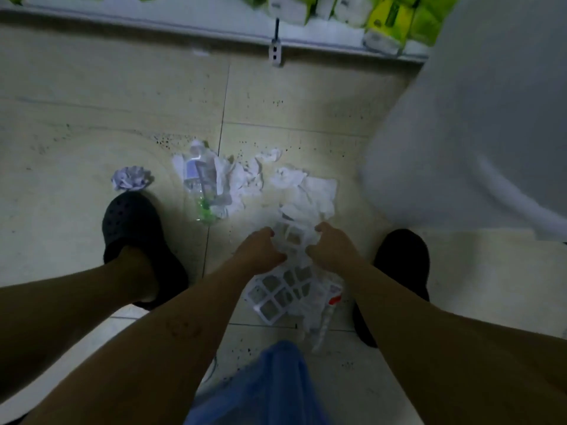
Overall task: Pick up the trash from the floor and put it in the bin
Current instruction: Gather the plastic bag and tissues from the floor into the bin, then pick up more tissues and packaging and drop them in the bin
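Trash lies scattered on the tiled floor between my feet. My left hand (260,251) and my right hand (331,248) both grip a white plastic grid tray (282,289) mixed with crumpled white wrapping, close to the floor. Beyond my hands lie crumpled white tissues (310,191), a clear plastic bottle (201,182) with a green end on more white paper, and a crumpled paper ball (132,178) at the left. A thin clear tube with a red part (329,311) lies by the tray. A large white rounded bin (478,124) stands at the right.
My black clogs stand on both sides of the pile, left shoe (135,237) and right shoe (399,262). Blue cloth (270,384) hangs below my arms. A white shelf edge (153,23) with green and white packs runs along the top. A small white bracket (275,53) hangs from it.
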`<state>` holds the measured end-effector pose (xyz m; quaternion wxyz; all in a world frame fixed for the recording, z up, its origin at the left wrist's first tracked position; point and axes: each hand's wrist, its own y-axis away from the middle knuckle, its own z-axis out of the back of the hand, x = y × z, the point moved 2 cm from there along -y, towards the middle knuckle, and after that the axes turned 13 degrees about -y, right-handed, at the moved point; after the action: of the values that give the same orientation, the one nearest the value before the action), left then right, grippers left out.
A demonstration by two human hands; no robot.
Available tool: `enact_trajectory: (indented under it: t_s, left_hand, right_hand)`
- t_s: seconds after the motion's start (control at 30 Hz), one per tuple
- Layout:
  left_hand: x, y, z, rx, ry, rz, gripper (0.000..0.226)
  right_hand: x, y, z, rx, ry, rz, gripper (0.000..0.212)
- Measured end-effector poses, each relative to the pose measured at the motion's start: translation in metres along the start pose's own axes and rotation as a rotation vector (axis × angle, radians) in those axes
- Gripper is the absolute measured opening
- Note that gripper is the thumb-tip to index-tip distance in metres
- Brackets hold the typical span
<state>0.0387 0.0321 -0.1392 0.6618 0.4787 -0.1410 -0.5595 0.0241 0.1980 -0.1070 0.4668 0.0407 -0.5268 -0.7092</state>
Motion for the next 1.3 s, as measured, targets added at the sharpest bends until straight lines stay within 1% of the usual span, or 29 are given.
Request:
enact_trajectory:
  t_s: [0.1, 0.17, 0.23, 0.3, 0.33, 0.4, 0.43, 0.47, 0.57, 0.63, 0.67, 0.7, 0.73, 0.8, 0.87, 0.9, 0.97, 1.07, 1.13, 1.23, 1.3]
  left_hand:
    - [0.006, -0.023, -0.009, -0.01, 0.144, 0.113, 0.076]
    - [0.011, -0.032, -0.016, 0.014, 0.232, 0.155, 0.079]
    - [0.015, -0.037, -0.022, 0.018, 0.272, 0.166, 0.074]
    - [0.017, -0.037, -0.024, -0.015, 0.295, 0.194, 0.063]
    - [0.018, -0.036, -0.025, -0.032, 0.31, 0.207, 0.055]
    - [0.019, -0.033, -0.026, -0.041, 0.322, 0.22, 0.038]
    - [0.019, -0.03, -0.026, -0.028, 0.323, 0.223, 0.035]
    - [0.019, -0.026, -0.026, -0.006, 0.333, 0.219, 0.04]
    - [0.011, -0.017, -0.025, 0.018, 0.405, 0.158, 0.074]
    - [0.002, -0.013, -0.025, -0.013, 0.395, 0.073, 0.087]
    - [-0.003, -0.012, -0.026, -0.019, 0.378, 0.037, 0.089]
    - [-0.006, -0.011, -0.027, -0.026, 0.361, 0.022, 0.088]
    - [-0.008, -0.011, -0.029, -0.044, 0.342, 0.028, 0.081]
    - [-0.005, -0.013, -0.03, -0.101, 0.301, 0.07, 0.055]
    - [-0.001, -0.016, -0.031, -0.132, 0.276, 0.079, 0.028]
    - [0.001, -0.017, -0.031, -0.148, 0.267, 0.073, 0.021]
    - [0.004, -0.018, -0.03, -0.193, 0.236, 0.072, 0.018]
    - [0.005, -0.016, -0.026, -0.262, 0.196, 0.084, 0.026]
    - [0.004, -0.012, -0.022, -0.274, 0.184, 0.071, 0.029]
    - [0.004, -0.006, -0.015, -0.265, 0.227, 0.05, 0.025]
    - [0.006, -0.002, -0.009, -0.262, 0.27, 0.058, 0.023]
  right_hand:
    - [-0.019, -0.02, -0.007, 0.057, 0.021, -0.036, 0.068]
    - [-0.027, -0.027, -0.013, 0.112, 0.06, 0.007, 0.067]
    - [-0.029, -0.031, -0.02, 0.125, 0.091, 0.089, 0.052]
    - [-0.028, -0.033, -0.025, 0.056, 0.06, 0.085, 0.033]
    - [-0.028, -0.032, -0.026, 0.008, 0.055, 0.066, 0.027]
    - [-0.03, -0.029, -0.029, -0.045, 0.036, 0.045, 0.023]
    - [-0.031, -0.027, -0.03, -0.05, 0.014, 0.047, 0.022]
    - [-0.032, -0.024, -0.031, -0.052, -0.003, 0.055, 0.021]
    - [-0.036, -0.019, -0.032, -0.073, -0.049, 0.076, 0.021]
    - [-0.036, -0.02, -0.033, -0.078, -0.076, 0.099, 0.02]
    - [-0.036, -0.021, -0.035, -0.065, -0.078, 0.122, 0.018]
    - [-0.035, -0.023, -0.037, -0.05, -0.087, 0.139, 0.017]
    - [-0.034, -0.024, -0.039, -0.041, -0.106, 0.14, 0.017]
    - [-0.035, -0.026, -0.041, -0.052, -0.148, 0.116, 0.019]
    - [-0.037, -0.027, -0.043, -0.072, -0.189, 0.131, 0.018]
    - [-0.037, -0.028, -0.045, -0.066, -0.192, 0.152, 0.015]
    - [-0.035, -0.029, -0.049, -0.035, -0.156, 0.183, 0.012]
    - [-0.032, -0.031, -0.057, -0.011, -0.07, 0.225, 0.014]
    - [-0.03, -0.031, -0.063, -0.002, 0.006, 0.258, 0.017]
    - [-0.025, -0.029, -0.068, -0.047, 0.057, 0.282, 0.025]
    - [-0.021, -0.029, -0.071, -0.081, 0.133, 0.289, 0.026]
